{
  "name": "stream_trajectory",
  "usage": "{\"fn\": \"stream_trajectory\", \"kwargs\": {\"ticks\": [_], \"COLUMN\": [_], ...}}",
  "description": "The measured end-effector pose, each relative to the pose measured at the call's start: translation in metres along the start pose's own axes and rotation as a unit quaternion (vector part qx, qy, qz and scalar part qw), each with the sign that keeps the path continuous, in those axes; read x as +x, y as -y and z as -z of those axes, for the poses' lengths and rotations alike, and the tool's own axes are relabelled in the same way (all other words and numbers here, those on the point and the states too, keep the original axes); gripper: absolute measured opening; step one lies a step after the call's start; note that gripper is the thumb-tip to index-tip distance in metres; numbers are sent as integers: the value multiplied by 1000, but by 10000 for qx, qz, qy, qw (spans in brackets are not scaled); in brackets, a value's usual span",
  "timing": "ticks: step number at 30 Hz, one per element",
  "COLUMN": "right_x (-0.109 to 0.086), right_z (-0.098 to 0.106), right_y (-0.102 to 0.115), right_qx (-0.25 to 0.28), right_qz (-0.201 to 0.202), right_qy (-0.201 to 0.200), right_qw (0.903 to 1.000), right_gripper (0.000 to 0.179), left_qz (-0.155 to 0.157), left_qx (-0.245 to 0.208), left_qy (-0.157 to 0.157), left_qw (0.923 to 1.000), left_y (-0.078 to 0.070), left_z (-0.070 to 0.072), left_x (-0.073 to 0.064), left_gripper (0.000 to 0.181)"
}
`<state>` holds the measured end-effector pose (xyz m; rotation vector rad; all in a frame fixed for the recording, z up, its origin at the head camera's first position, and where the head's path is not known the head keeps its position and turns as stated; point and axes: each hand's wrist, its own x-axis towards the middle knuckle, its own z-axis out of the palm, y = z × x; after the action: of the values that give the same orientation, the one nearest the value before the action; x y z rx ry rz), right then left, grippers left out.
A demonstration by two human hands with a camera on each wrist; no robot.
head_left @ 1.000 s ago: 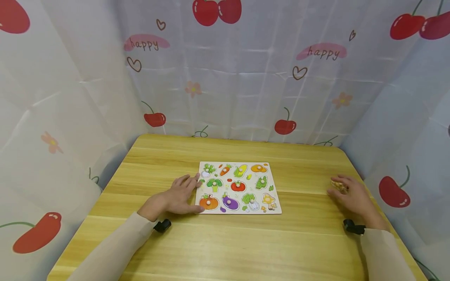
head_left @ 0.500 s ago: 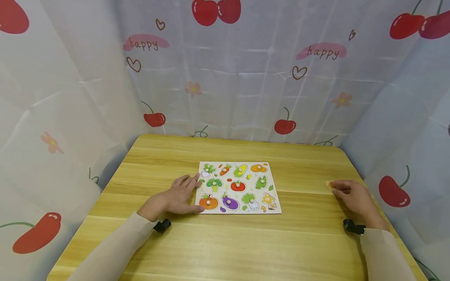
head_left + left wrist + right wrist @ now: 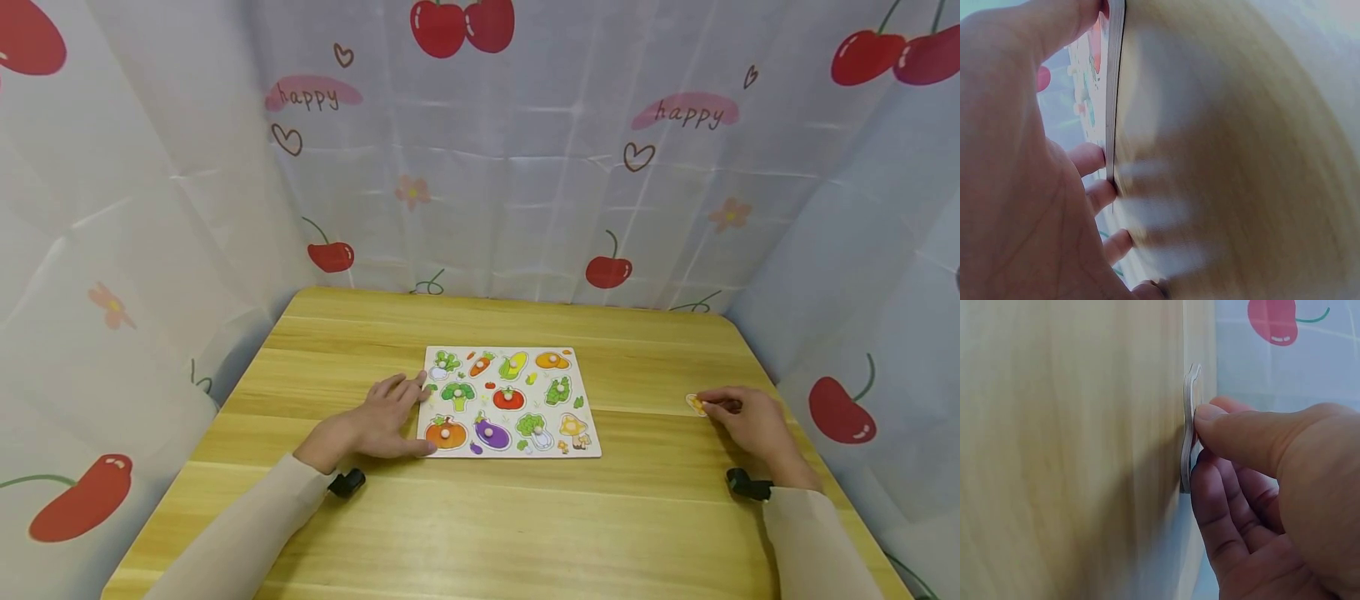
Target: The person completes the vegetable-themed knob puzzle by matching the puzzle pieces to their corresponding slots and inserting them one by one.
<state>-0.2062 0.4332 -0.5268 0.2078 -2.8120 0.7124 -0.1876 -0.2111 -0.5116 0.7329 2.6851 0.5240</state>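
Note:
A white knob puzzle board (image 3: 495, 412) with vegetable pictures lies mid-table in the head view. Most of its pictures carry a small round knob; the mushroom (image 3: 573, 427) at its lower right shows none. My left hand (image 3: 382, 421) rests spread at the board's left side, thumb and fingers against the edge, as the left wrist view also shows. Over at the right, my right hand (image 3: 750, 427) pinches a small yellow-orange puzzle piece (image 3: 694, 405) between thumb and fingers. In the right wrist view this thin wooden piece (image 3: 1187, 437) lies close along the tabletop, its face mostly hidden.
The wooden table (image 3: 480, 525) has its right edge close beside my right hand. White curtains (image 3: 487, 167) printed with cherries enclose the back and both sides. A black wrist camera (image 3: 347, 482) sits at my left cuff.
My right hand has closed its fingertips on the yellow-orange piece and shifted it slightly left, turning it so more of it shows. My left hand and the board stay put.

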Motion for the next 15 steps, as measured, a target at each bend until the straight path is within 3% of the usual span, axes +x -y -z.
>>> {"fn": "stream_trajectory", "kwargs": {"ticks": [15], "right_x": [0], "right_z": [0], "right_y": [9], "right_qx": [-44], "right_qz": [-264], "right_qy": [125], "right_qw": [9996], "right_gripper": [16], "left_qz": [-21], "left_qx": [49], "left_qy": [-42], "left_qw": [10000], "left_y": [1], "left_z": [-1], "left_x": [0], "left_gripper": [104]}}
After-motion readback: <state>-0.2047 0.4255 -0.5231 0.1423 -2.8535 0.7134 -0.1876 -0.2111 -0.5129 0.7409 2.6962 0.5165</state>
